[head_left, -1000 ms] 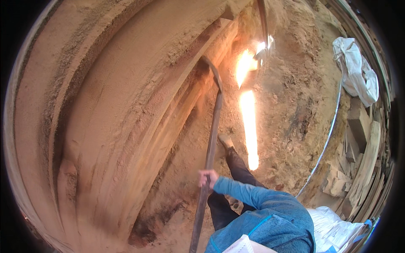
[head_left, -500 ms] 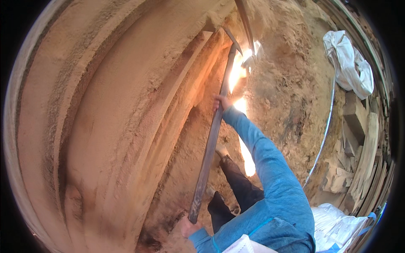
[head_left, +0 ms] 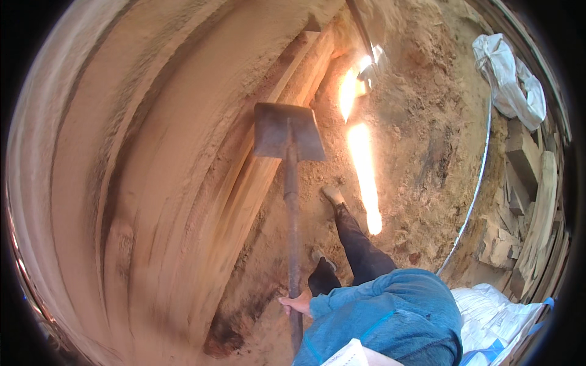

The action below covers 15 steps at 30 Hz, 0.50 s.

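Observation:
A square-bladed shovel (head_left: 289,132) stretches away from my body, its blade in front of the wooden ledge on the left side of the trench. My right hand (head_left: 297,303) is closed round the lower part of its long shaft, close to my body. The arm in its blue sleeve is bent. My left hand is out of sight, and the lower end of the shaft disappears by my blue top. No load can be made out on the blade's visible face.
Layered, sand-coloured ledges (head_left: 177,152) rise on the left. Bright strips of light (head_left: 364,177) lie on the dirt ground. Another long-handled tool (head_left: 361,27) is at the far end. White sacks (head_left: 513,79), a pale line (head_left: 473,195) and stacked wood (head_left: 531,226) are on the right.
The shovel has drawn back toward me and left, its blade turning from edge-on to face-on. My right hand has moved down the shaft; my left hand has gone out of view.

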### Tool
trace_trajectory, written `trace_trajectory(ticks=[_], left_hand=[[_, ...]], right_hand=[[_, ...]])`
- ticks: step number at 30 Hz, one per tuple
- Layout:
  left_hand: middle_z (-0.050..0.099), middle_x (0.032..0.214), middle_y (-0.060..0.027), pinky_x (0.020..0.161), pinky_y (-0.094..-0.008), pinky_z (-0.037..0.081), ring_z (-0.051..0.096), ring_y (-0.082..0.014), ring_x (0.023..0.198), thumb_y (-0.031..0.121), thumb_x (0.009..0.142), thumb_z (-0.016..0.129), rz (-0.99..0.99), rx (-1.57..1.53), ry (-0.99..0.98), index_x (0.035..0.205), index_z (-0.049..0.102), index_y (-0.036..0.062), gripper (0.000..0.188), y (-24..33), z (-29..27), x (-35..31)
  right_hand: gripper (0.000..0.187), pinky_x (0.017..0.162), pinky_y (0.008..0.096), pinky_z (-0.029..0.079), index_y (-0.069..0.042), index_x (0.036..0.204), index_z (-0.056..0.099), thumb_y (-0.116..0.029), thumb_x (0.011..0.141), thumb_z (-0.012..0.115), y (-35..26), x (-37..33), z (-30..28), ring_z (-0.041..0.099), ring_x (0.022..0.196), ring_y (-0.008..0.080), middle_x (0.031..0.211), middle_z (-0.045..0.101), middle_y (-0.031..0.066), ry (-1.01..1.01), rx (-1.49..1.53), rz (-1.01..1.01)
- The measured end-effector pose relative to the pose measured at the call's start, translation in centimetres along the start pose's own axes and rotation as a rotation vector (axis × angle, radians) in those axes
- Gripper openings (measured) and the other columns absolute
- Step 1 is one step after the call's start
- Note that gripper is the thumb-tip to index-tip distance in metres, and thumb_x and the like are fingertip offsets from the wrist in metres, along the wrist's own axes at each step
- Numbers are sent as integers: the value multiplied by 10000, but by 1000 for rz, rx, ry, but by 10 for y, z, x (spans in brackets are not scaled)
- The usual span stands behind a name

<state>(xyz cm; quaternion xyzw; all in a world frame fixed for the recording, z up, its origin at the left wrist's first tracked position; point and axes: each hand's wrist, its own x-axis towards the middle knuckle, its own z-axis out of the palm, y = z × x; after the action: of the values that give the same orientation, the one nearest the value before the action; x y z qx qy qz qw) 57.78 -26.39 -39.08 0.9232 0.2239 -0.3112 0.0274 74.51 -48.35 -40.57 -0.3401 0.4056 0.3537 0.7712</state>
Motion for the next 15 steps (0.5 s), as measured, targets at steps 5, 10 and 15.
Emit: trace_trajectory(ticks=[5, 10, 15], left_hand=[[629, 878, -156, 724, -426, 478, 610, -351, 843, 94, 659, 655, -30, -39, -20, 978, 592, 112, 326, -49, 8, -9], [630, 889, -162, 729, -423, 478, 610, -352, 851, 91, 662, 653, -44, -102, -25, 997, 587, 116, 342, -75, 21, -3], [631, 901, -167, 733, -421, 478, 611, -354, 860, 88, 665, 652, 66, -282, 31, 1016, 581, 120, 359, -53, 38, 44]], right_hand=[[293, 528, 304, 491, -27, 655, 601, -265, 821, 643, 32, 32, 35, 589, 518, 138, 552, 597, 49, 127, -315, -100], [287, 486, 316, 480, 8, 623, 603, -212, 803, 642, -22, 65, 14, 592, 498, 167, 536, 597, 79, 133, -221, -331], [258, 442, 323, 443, 9, 564, 616, -169, 748, 655, -136, 97, -35, 558, 452, 184, 491, 570, 94, 406, -168, -414]])
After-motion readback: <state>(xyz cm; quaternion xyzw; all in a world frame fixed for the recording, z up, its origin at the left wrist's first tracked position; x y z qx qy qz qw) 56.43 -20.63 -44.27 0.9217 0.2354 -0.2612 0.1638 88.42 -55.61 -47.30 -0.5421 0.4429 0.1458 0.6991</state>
